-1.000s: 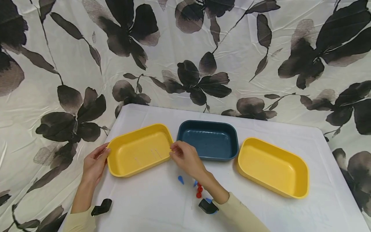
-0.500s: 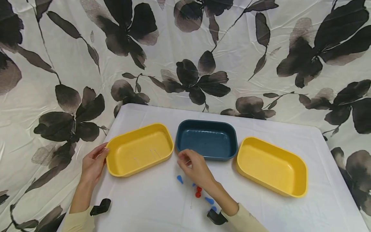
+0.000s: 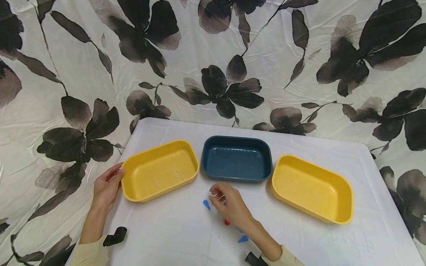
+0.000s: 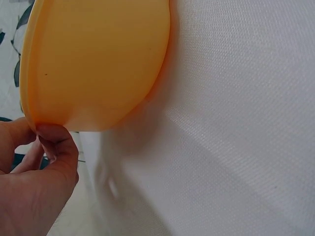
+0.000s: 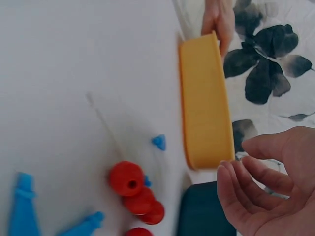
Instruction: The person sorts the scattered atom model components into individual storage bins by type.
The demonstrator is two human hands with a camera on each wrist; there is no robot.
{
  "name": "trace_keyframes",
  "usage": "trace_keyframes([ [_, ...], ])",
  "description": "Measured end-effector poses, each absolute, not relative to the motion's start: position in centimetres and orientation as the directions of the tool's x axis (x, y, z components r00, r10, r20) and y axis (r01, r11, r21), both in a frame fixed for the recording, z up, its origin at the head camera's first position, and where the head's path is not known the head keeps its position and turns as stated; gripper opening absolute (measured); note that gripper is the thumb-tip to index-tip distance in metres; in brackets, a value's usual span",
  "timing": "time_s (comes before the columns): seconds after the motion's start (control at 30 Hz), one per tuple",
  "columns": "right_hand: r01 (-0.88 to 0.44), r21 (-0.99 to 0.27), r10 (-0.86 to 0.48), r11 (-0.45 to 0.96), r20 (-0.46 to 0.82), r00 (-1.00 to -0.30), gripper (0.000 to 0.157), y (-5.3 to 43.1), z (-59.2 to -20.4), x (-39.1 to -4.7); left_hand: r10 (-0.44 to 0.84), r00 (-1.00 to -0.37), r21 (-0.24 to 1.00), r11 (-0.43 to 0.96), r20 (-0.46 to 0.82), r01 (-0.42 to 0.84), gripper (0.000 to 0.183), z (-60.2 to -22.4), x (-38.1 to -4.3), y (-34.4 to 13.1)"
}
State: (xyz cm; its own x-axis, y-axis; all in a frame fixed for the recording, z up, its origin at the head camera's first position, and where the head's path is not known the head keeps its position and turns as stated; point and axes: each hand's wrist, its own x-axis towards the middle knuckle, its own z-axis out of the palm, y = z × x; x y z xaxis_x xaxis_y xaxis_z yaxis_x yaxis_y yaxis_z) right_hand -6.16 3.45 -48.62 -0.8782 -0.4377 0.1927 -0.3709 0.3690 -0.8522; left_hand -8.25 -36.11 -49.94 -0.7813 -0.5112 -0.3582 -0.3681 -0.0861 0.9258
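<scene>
At the left end of the left yellow tray (image 3: 143, 168), my left hand (image 3: 105, 190) pinches the rim between thumb and fingers. The left wrist view shows the same hand (image 4: 42, 164) gripping the tray's edge (image 4: 29, 73). Thin clear sticks (image 3: 178, 174) lie inside that tray. My right hand (image 3: 233, 205) hangs over the table in front of the dark blue tray, its fingers loosely curled round nothing. Under and beside it lie blue drop-shaped pieces (image 3: 206, 204) and red beads with holes (image 5: 125, 178), partly hidden by the hand and forearm in the head view.
The dark blue tray (image 3: 237, 177) stands at the back middle and a second yellow tray (image 3: 313, 192) at the right. A thin pale stick (image 5: 106, 120) lies on the white cloth close to the red beads. A floral curtain (image 3: 213, 48) hangs behind.
My right hand has drawn back from the left yellow tray's right end, toward the blue pieces and red beads nearer the front. The left hand keeps its hold on the tray.
</scene>
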Motion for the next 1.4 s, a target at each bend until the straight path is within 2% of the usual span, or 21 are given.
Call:
trace_keyframes([
  [0.3, -0.392, -0.817, -0.448, 0.423, 0.187, -0.874, 0.012, 4.8, -49.6, -4.7, -0.514, -0.777, 0.924, -0.094, -0.363, -0.370, 0.053, -49.3, -8.3, -35.7],
  [0.8, -0.446, -0.759, -0.493, 0.474, 0.192, -0.849, 0.015, 6.3, -50.4, -2.7, -0.524, -0.771, 0.927, -0.120, -0.363, -0.355, 0.053, -49.2, -7.8, -35.1],
  [0.9, -0.419, -0.761, -0.510, 0.495, 0.137, -0.850, 0.014, 6.7, -50.3, -2.5, -0.528, -0.768, 0.927, -0.117, -0.363, -0.357, 0.053, -49.1, -7.6, -35.0],
  [1.03, -0.320, -0.788, -0.536, 0.526, -0.016, -0.844, 0.013, 6.9, -49.9, -2.4, -0.531, -0.767, 0.927, -0.107, -0.359, -0.359, 0.053, -49.0, -7.5, -34.7],
  [1.13, -0.283, -0.786, -0.549, 0.550, -0.085, -0.832, 0.014, 6.9, -49.5, -2.3, -0.534, -0.766, 0.927, -0.113, -0.359, -0.357, 0.053, -48.9, -7.6, -34.7],
  [1.4, -0.360, -0.705, -0.555, 0.611, -0.056, -0.830, 0.016, 6.7, -48.9, -2.1, -0.531, -0.762, 0.924, -0.124, -0.370, -0.362, 0.052, -48.6, -7.9, -34.7],
])
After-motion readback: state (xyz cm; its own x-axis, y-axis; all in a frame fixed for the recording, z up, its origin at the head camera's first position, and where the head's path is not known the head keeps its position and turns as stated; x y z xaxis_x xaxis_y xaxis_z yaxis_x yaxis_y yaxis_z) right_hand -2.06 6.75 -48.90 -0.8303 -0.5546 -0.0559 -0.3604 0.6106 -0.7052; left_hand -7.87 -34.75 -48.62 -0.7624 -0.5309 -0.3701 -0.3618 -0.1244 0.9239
